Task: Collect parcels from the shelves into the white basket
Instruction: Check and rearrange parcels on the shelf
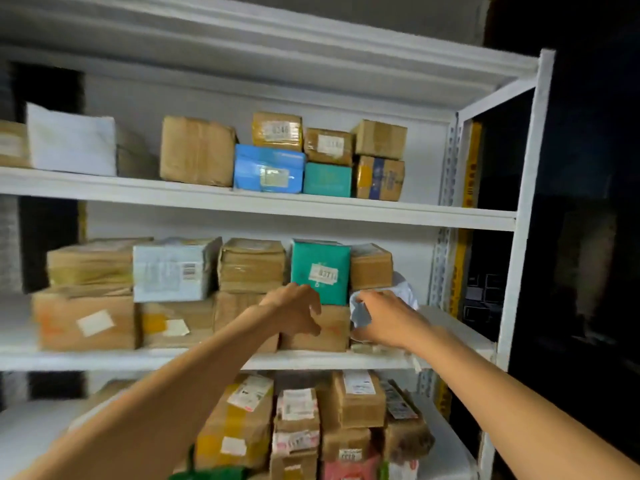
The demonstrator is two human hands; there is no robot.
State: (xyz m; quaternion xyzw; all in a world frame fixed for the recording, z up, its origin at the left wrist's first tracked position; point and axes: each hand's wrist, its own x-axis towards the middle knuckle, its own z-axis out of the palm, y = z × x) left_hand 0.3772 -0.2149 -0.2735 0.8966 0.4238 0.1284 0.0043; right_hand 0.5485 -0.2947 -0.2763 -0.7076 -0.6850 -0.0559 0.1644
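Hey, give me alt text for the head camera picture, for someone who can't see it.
Two bare hands reach to the middle shelf of a white rack: the right hand grips a white bag at the row's right end, the left hand, fingers curled, is at a brown box under a teal parcel. Cardboard parcels crowd all three shelves.

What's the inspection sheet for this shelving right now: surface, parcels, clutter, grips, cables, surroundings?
Surface: white metal shelves, three stocked levels in view.
Job's things: teal parcel stands on a brown box on the middle shelf; white soft parcel beside them; white basket not in view.
Clutter: green item at the bottom edge, too cut off to identify.
Grips: left hand curled at the brown box, contact unclear; right hand pinches the white soft parcel.
Cables: nothing seen.
Surroundings: dark space right of the rack.
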